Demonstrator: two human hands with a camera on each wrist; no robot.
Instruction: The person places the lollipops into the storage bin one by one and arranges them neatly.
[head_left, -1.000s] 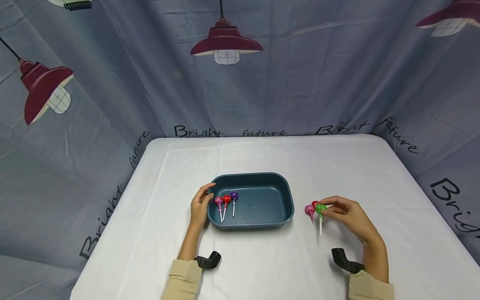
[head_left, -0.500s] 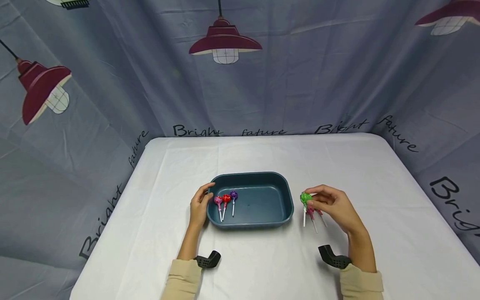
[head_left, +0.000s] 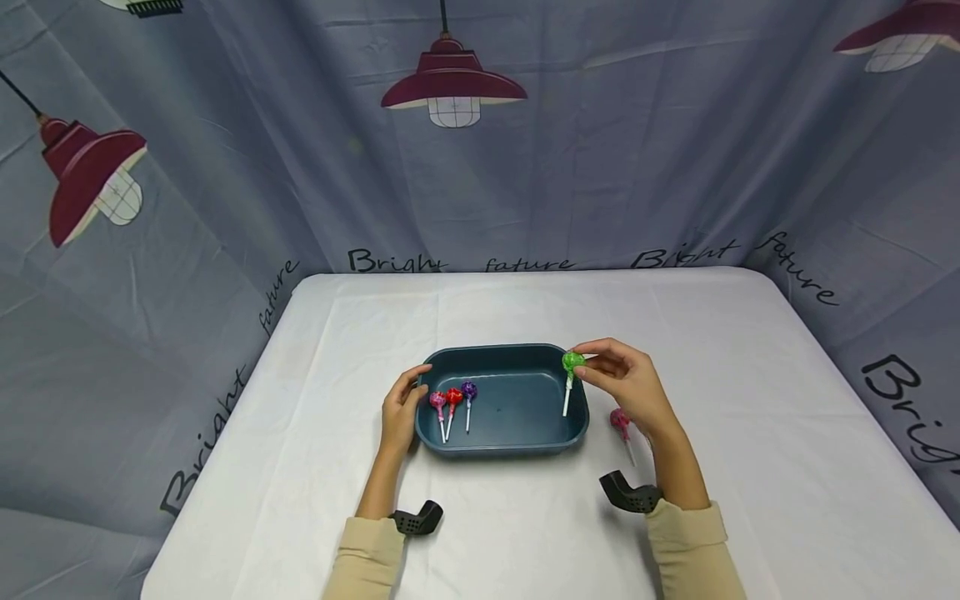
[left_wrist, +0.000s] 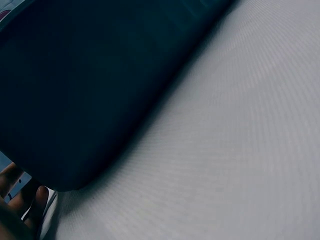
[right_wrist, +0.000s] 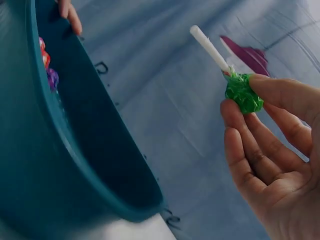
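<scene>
1. While your right hand (head_left: 626, 382) hangs over the near-right corner of the tray (head_left: 501, 357), its thumb and fingertips pinch the green lollipop (head_left: 572, 362) by the wrapped head, and the white stick points down into the tray.
2. From your right wrist, the same lollipop (right_wrist: 243, 92) sits between your thumb and forefinger, with the other fingers loosely curled beneath it and the tray wall (right_wrist: 95, 150) just beside.
3. Your left hand (head_left: 398, 412) is wrapped against the tray's left end, thumb over the rim and fingers curled on the outer wall; from the left wrist only blurred fingertips (left_wrist: 30, 205) and the dark tray side show.
4. Just right of your left thumb, three lollipops lie side by side on the tray floor: a pink lollipop (head_left: 438, 403), a red lollipop (head_left: 453, 397) and a purple lollipop (head_left: 468, 390), sticks pointing toward you.
5. Under your right wrist, a second pink lollipop (head_left: 620, 421) lies on the white tablecloth (head_left: 525, 517), close to the tray's right wall; part of it is hidden by your hand.
</scene>
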